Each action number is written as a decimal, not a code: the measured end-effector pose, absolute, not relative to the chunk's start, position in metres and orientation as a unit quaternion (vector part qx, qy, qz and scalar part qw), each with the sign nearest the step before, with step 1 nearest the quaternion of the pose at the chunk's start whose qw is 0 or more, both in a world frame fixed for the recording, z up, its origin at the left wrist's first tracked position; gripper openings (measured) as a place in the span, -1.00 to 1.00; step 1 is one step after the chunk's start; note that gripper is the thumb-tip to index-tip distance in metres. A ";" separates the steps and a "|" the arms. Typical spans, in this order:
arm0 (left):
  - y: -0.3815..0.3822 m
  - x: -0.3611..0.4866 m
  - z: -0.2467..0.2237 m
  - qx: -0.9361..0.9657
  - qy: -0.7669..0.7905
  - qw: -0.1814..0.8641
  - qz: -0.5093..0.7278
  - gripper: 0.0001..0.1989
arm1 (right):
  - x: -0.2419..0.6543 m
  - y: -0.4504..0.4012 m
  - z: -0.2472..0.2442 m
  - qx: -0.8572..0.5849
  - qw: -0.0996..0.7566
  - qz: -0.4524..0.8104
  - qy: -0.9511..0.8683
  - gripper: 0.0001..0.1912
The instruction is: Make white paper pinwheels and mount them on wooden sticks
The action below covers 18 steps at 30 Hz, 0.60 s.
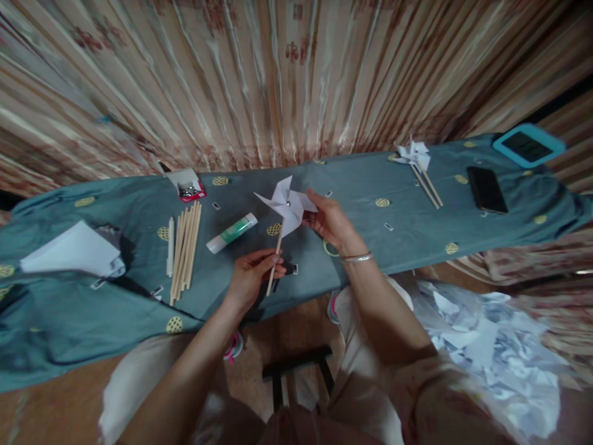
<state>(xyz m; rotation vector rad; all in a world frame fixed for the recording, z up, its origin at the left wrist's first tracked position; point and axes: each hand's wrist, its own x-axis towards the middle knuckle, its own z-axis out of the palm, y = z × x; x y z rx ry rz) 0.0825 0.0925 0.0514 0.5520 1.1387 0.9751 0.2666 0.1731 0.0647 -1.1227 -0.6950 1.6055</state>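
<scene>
A white paper pinwheel [288, 207] with a small metal pin at its centre is held above the table, tilted a little to the right. My left hand [254, 275] pinches its wooden stick [276, 259] near the lower part. With a bracelet on the wrist, my right hand [330, 219] has its fingers closed at the pinwheel's right blade; the fingertips are partly hidden behind the paper. A green and white glue tube [231, 233] lies just left of the pinwheel. Behind my right wrist a pale green ring [330, 248], perhaps a tape roll, is partly covered.
Left on the green tablecloth [352, 179] are wooden sticks [186, 250], a white stick-like item [171, 247], an open box of pins [188, 185] and folded paper [74, 250]. Right are finished pinwheels [414, 154], a phone [486, 189] and a blue-framed timer [528, 146]. A bag of paper scraps [495, 352] stands below.
</scene>
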 end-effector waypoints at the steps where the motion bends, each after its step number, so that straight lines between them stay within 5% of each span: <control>1: 0.092 0.082 0.052 0.248 0.507 0.704 0.431 -0.56 | 0.269 0.174 0.066 -0.467 0.497 0.670 -0.292 -0.74; 18: 0.092 0.078 0.053 0.244 0.490 0.741 0.390 -0.71 | 0.276 0.171 0.072 -0.458 0.470 0.688 -0.310 -0.89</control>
